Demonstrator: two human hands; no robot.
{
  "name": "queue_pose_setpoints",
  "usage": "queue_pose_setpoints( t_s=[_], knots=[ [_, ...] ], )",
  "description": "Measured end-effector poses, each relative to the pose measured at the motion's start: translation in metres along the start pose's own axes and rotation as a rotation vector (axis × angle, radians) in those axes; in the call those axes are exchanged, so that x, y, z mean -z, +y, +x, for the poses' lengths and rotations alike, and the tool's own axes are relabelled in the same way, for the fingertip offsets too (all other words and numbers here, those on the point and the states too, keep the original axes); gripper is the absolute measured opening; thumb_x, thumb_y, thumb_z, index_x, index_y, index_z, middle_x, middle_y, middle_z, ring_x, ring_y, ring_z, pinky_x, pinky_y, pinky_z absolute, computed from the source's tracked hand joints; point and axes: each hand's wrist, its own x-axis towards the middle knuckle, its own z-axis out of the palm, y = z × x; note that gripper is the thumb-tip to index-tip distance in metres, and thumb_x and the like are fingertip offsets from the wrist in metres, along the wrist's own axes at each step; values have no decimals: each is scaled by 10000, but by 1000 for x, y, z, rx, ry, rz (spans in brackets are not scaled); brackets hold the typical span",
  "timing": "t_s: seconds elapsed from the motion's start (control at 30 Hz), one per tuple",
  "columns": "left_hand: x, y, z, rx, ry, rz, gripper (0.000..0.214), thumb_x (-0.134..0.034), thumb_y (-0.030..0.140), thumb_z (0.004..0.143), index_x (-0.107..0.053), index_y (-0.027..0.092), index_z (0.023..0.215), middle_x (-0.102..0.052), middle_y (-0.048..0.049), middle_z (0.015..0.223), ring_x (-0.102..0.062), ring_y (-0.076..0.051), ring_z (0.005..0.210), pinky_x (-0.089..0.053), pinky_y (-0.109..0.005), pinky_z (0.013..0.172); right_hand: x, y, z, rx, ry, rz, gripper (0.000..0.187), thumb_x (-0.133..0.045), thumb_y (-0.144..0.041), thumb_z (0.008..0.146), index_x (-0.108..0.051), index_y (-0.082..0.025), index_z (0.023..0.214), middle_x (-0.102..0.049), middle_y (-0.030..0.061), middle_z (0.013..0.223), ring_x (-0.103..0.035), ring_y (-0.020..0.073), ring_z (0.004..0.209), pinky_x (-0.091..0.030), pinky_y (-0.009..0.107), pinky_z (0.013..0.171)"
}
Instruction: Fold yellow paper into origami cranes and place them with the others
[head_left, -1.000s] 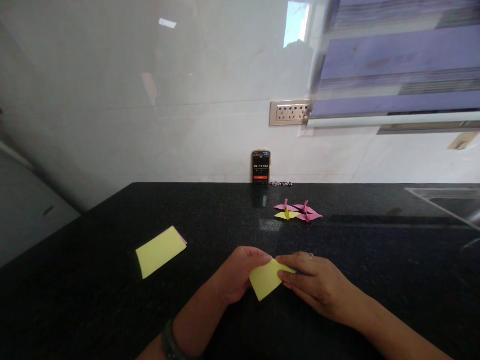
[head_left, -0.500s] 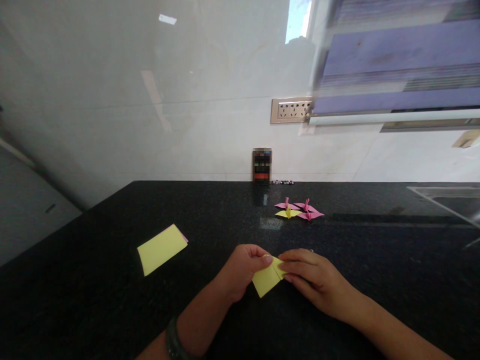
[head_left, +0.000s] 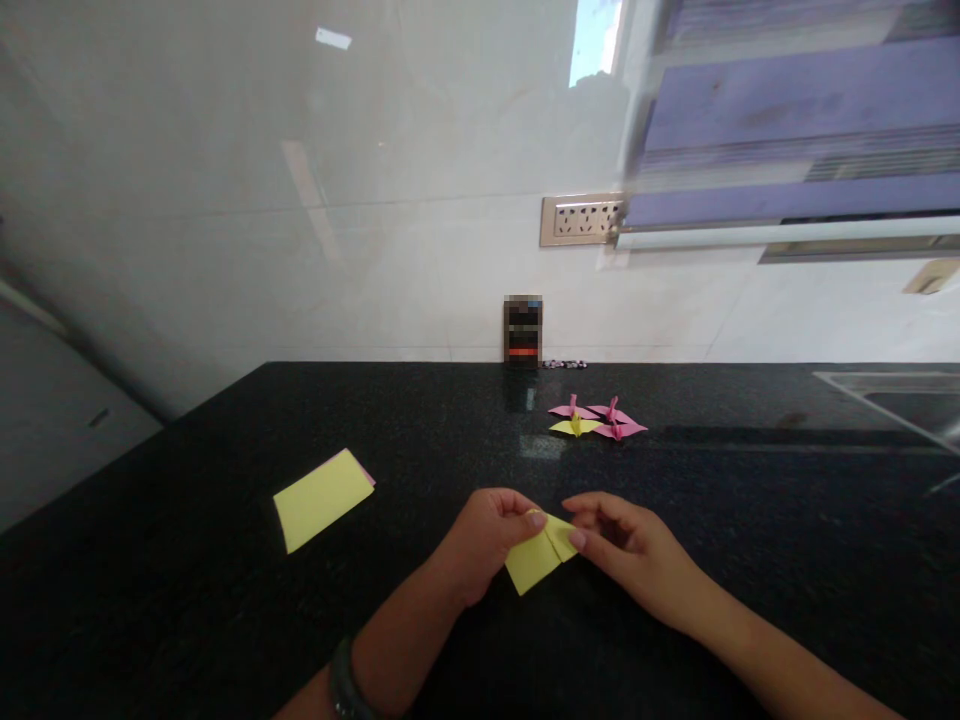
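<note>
A yellow sheet of origami paper (head_left: 531,565), partly folded with a crease near its right end, is held just above or on the dark counter. My left hand (head_left: 491,540) pinches its upper edge, thumb on top and fingers curled behind. At the paper's right corner rests the thumb of my right hand (head_left: 630,555). The index finger of that hand arches above the corner, and its other fingers are partly hidden behind the thumb. Beyond the hands sit a yellow paper crane (head_left: 576,426) and several pink paper cranes (head_left: 619,431), grouped close together.
To the left lies a stack of square paper (head_left: 322,502), yellow on top with pink beneath. A phone (head_left: 523,332) leans on the tiled wall beside a beaded strand (head_left: 565,364). A sink edge (head_left: 862,395) shows at the right of the black counter (head_left: 187,560).
My right hand's fingers have lifted off the folded part, and its thumb now lies on the paper's right corner. My left hand keeps its pinch in the same place.
</note>
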Motion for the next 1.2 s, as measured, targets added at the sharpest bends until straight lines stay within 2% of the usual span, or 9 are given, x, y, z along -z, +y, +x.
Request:
queue_pose_setpoints(
  t_s=[0.07, 0.13, 0.33, 0.77, 0.87, 1.0, 1.2],
  knots=[
    [-1, 0, 0, -11, 4, 13, 228, -605, 320, 636, -583, 105, 709, -582, -31, 615, -498, -112, 533, -340, -223, 496, -5, 2, 2, -176, -89, 149, 237, -515, -364, 748, -528, -152, 855, -526, -20, 615, -504, 83, 511, -416, 187, 463],
    [-1, 0, 0, -16, 3, 16, 226, -608, 318, 634, -583, 106, 707, -582, -30, 608, -498, -113, 531, -341, -221, 494, -9, 4, 3, -276, -167, 245, 232, -533, -377, 727, -515, -147, 750, -515, -31, 592, -476, 62, 470, -388, 165, 426],
    [1, 0, 0, -20, -17, 12, 218, -607, 311, 638, -581, 105, 702, -581, -27, 595, -498, -111, 525, -342, -219, 492, -13, 5, 3, -366, -203, 365, 223, -552, -351, 707, -485, -143, 665, -508, -39, 564, -437, 43, 429, -350, 144, 377],
    [-2, 3, -1, -26, -30, -8, 233, -619, 315, 624, -583, 108, 721, -586, -28, 613, -496, -109, 531, -344, -217, 497, -14, 6, 3, -370, -175, 364, 198, -560, -317, 688, -473, -150, 627, -499, -52, 519, -415, 38, 392, -339, 152, 378],
    [-1, 2, -2, -79, -39, 86, 237, -631, 310, 606, -590, 115, 735, -589, -25, 636, -501, -117, 561, -345, -217, 508, -12, 6, 3, -362, -166, 367, 197, -564, -318, 685, -475, -152, 628, -497, -56, 514, -416, 40, 392, -338, 155, 386],
    [-2, 0, -2, -133, 10, 248, 235, -622, 341, 605, -592, 122, 685, -551, -5, 588, -468, -109, 537, -321, -208, 478, -11, 6, 3, -332, -171, 348, 194, -557, -306, 700, -470, -151, 623, -499, -54, 520, -422, 42, 402, -342, 156, 395],
    [-4, 1, -2, -136, 26, 281, 281, -559, 403, 657, -586, 123, 653, -539, -14, 562, -448, -105, 505, -306, -209, 449, -9, 5, 2, -297, -203, 338, 157, -544, -252, 711, -474, -144, 622, -491, -50, 524, -417, 41, 412, -339, 157, 404]
  ],
)
